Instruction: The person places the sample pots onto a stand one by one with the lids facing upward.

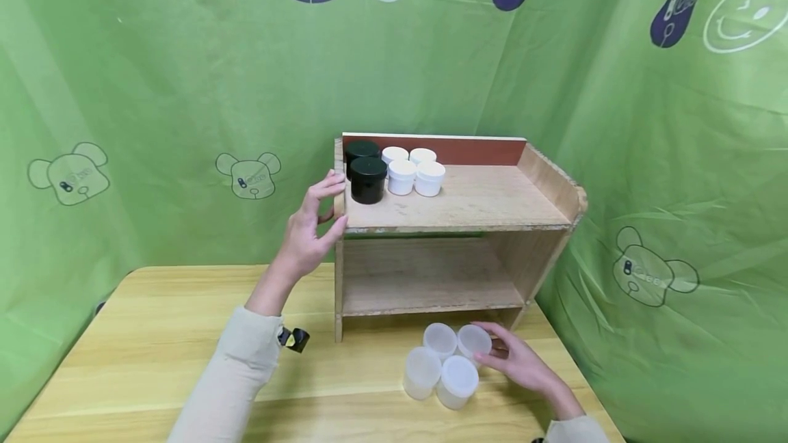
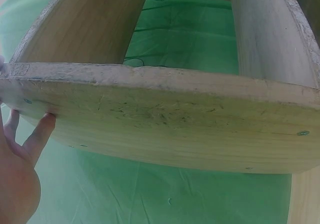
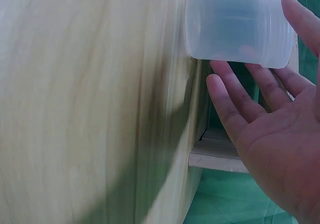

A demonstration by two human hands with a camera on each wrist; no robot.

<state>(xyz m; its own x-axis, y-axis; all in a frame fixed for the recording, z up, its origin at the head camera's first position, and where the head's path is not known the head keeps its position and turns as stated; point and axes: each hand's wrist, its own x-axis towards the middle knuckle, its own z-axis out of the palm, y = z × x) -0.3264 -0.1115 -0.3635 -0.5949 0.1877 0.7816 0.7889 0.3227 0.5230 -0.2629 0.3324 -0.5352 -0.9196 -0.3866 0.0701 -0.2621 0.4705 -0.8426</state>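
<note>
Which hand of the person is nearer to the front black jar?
Left. The left hand touches the shelf just beside the front black jar; the right hand is farther, lower, at a clear container.

The shelf [image 1: 492,197] I see is pale wood, rough and scuffed along its edges. On it, black jars [image 1: 368,182] and white jars [image 1: 429,180] look smooth plastic; before it, cloudy plastic tubs [image 1: 457,383]; behind it, creased cloth [image 1: 246,87].

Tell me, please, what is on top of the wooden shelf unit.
On the wooden shelf unit stand two black jars and four white jars. The front jars partly cover those behind; the jars' contents, if any, cannot be seen.
</note>
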